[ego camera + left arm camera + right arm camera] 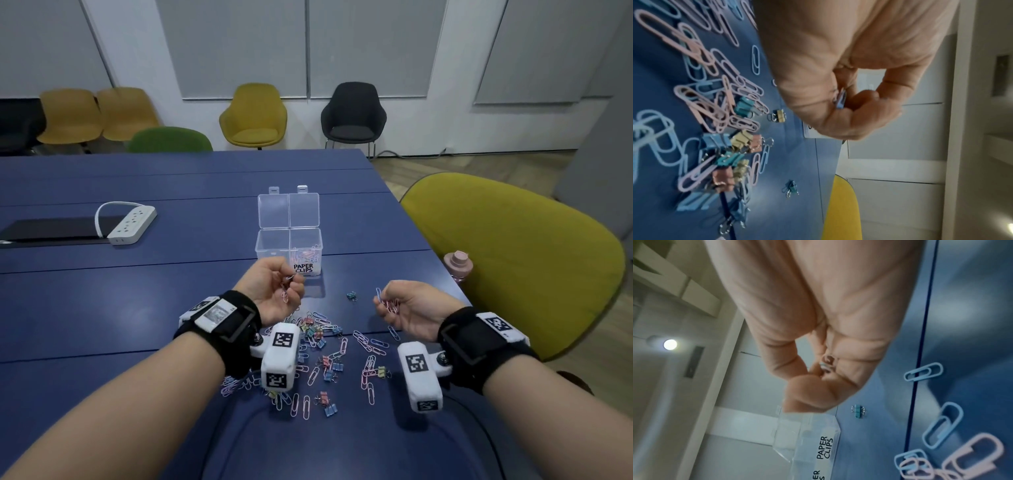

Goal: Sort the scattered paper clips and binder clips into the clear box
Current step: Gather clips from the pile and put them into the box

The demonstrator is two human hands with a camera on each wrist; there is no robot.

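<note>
Pastel wire paper clips (368,346) and boxy binder clips (329,368) litter the smooth blue table (102,301). Both the left hand (274,291) and the right hand (411,308) curl around several thin paper clips near the clear plastic box (289,248).

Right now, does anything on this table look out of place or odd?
One teal binder clip lies alone between the clear box and the main scatter of clips. Nothing looks damaged. The left hand and the right hand each hold paper clips; only the compartment labelled PAPER CLIPS shows any contents.
</note>
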